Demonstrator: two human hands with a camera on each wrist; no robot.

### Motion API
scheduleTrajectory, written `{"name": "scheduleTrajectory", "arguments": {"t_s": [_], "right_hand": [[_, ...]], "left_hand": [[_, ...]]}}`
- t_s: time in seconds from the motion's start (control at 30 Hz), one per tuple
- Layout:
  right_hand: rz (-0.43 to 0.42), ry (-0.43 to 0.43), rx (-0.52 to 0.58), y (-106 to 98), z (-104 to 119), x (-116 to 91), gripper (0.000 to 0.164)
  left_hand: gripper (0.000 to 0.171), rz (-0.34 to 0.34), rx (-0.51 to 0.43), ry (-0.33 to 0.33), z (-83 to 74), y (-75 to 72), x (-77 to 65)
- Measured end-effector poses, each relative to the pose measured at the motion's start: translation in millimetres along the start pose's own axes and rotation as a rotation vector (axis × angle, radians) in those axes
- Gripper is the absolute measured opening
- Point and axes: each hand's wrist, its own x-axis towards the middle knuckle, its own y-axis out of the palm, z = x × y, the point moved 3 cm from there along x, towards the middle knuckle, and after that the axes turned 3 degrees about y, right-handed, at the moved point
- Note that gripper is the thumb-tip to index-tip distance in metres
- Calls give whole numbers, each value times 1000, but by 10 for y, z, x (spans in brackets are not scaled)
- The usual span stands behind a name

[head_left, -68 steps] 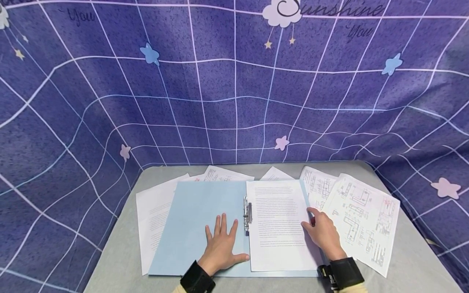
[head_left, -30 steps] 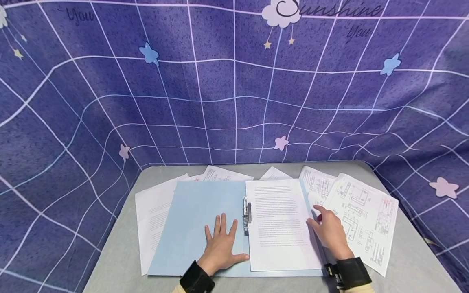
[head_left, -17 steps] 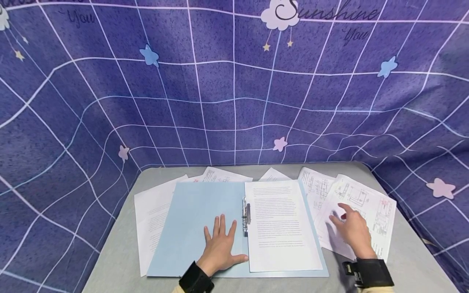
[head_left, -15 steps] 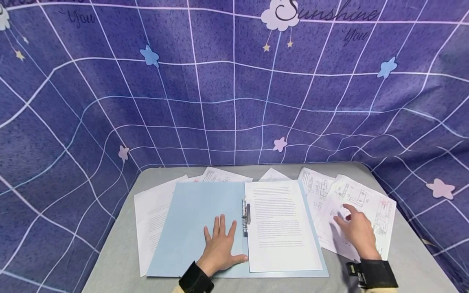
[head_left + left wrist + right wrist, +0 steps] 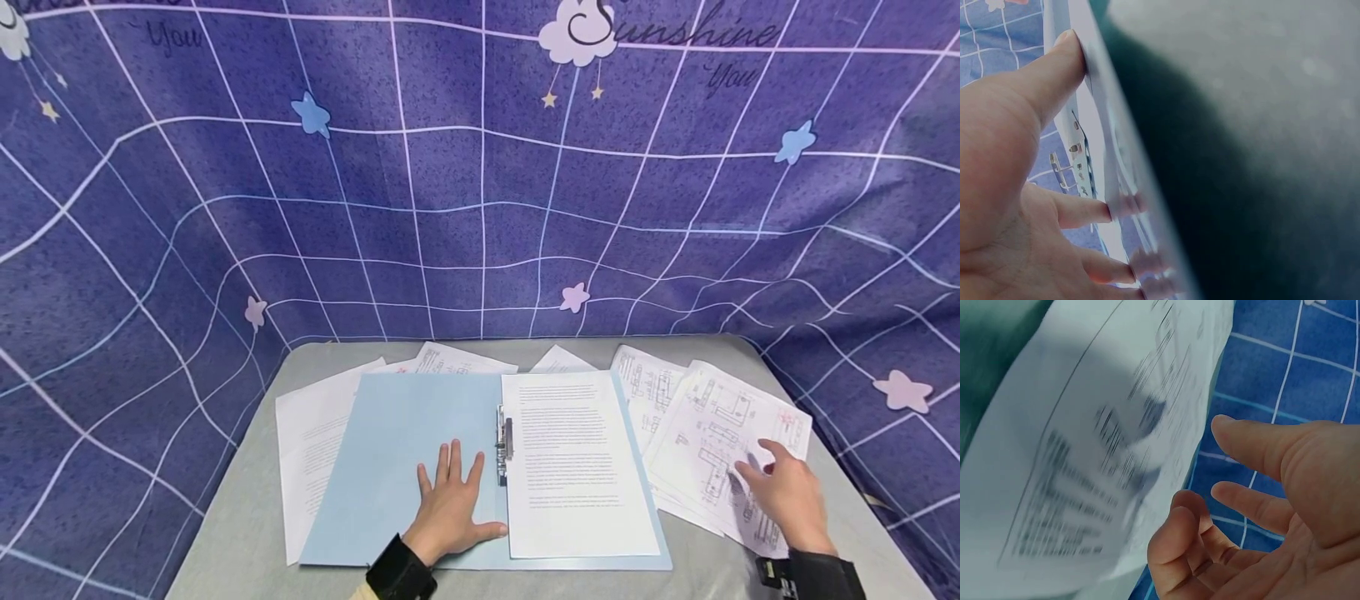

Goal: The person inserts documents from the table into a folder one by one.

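Note:
My left hand [image 5: 450,512] lies with fingers spread on the left cover of an open light blue folder [image 5: 405,417]. Its thumb reaches toward the folder's spine, where a metal lever clip [image 5: 504,446] sits; the clip also shows in the left wrist view. A stack of printed text sheets [image 5: 570,467] lies on the folder's right cover, along the clip. My right hand [image 5: 791,496] hovers over the right side of a technical drawing sheet [image 5: 723,442], holding nothing, thumb and fingers apart and loosely bent. In the right wrist view the hand's shadow falls on the drawing [image 5: 1085,506].
Another drawing sheet [image 5: 641,379] lies partly under the first, beside the folder. A text sheet [image 5: 315,450] sticks out from under the folder's left side, and paper corners [image 5: 465,358] show behind it. The grey table [image 5: 232,517] is bordered by a purple grid-patterned cloth [image 5: 450,183].
My right hand has left the folder's right edge and moved right across the drawing sheet to its right side. The left hand has stayed flat on the folder.

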Motion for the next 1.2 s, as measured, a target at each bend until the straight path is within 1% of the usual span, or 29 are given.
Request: {"name": "scheduleTrajectory", "arguments": {"t_s": [0.13,0.3,0.47,0.73,1.1,1.2], "right_hand": [[14,23,-16,-39,-122,-7,60],[59,83,-31,-75,-244,-21,63],[60,105,-30,-91,-312,-30,64],[82,168,-34,-97,-353,-34,65],[125,182,-38,-71,-397,-43,69],[138,203,-42,-55,-411,-38,72]], "left_hand": [[112,-6,5,1,4,7,-2],[111,-4,7,1,7,13,5],[111,-3,7,-1,3,7,8],[111,2,2,-7,2,3,0],[111,-6,-3,-7,7,11,9],[111,-3,-6,-7,11,15,8]]}}
